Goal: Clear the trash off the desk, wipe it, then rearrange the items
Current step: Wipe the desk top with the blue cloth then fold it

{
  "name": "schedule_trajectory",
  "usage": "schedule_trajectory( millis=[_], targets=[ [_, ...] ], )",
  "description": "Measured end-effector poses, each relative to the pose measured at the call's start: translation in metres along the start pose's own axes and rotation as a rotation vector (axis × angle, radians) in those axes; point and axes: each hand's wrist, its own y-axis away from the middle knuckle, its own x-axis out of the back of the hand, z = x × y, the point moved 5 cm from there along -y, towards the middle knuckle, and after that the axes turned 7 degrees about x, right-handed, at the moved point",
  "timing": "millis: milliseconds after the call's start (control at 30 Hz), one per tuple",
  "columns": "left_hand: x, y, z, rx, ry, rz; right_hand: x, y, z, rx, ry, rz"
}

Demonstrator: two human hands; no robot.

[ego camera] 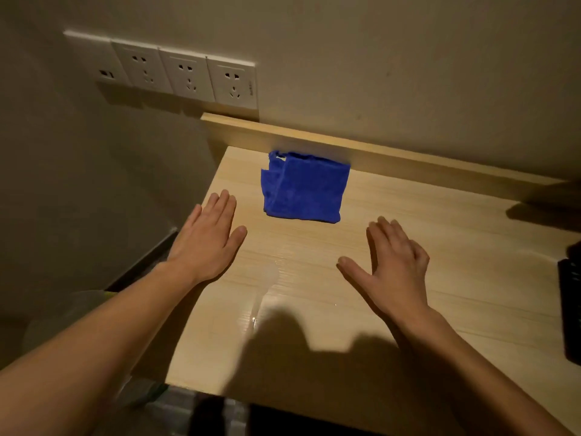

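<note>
- Head view looks down on our two bare hands above a pale wood-grain desk [456, 247].
- Our left hand [207, 243] is spread flat, palm down, fingers straight and close together, over the desk's left edge; it holds nothing.
- Our right hand [396, 262] is also flat and palm down, thumb splayed towards the left, fingers relaxed and gripping nothing.
- We cannot tell whether either palm touches the wood.
- Both hands are well apart from each other.
- A folded blue terry cloth [305, 187] lies on the desk beyond and between the hands, its far edge just beside the raised wooden back ledge [393, 152]; neither hand touches it.
- A glossy wet streak [265, 287] shines on the desk between our forearms.
- A row of white wall sockets [176, 73] sits on the wall above the desk's left corner.
- A black object [570, 309] is cut off at the right edge; we cannot tell what it is.
</note>
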Motion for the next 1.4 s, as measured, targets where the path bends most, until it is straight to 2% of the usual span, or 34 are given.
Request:
schedule_trajectory(
  millis=[133,267,367,433,800,1067,1400],
  targets=[
    [-0.004,-0.004,0.001,-0.025,-0.018,0.026,0.006,-0.071,-0.057,0.179,-0.05,0.061],
    [-0.003,-0.004,0.0,-0.027,-0.003,0.029,-0.009,-0.142,-0.091,0.309,-0.018,-0.058],
    [-0.002,-0.003,0.001,-0.031,0.004,0.03,-0.025,-0.169,-0.092,0.313,0.056,-0.185],
    [-0.002,-0.004,0.001,-0.026,0.005,0.025,-0.035,-0.172,-0.091,0.282,0.065,-0.2],
    [0.0,-0.002,0.001,-0.03,0.017,0.014,-0.053,-0.131,-0.105,0.179,0.159,-0.252],
    [0.005,0.003,0.002,-0.047,0.046,-0.005,-0.063,-0.058,-0.121,0.205,0.161,-0.217],
    [0.017,0.02,0.006,-0.072,0.081,0.004,-0.067,0.03,-0.14,0.287,0.144,-0.26]
  ],
)
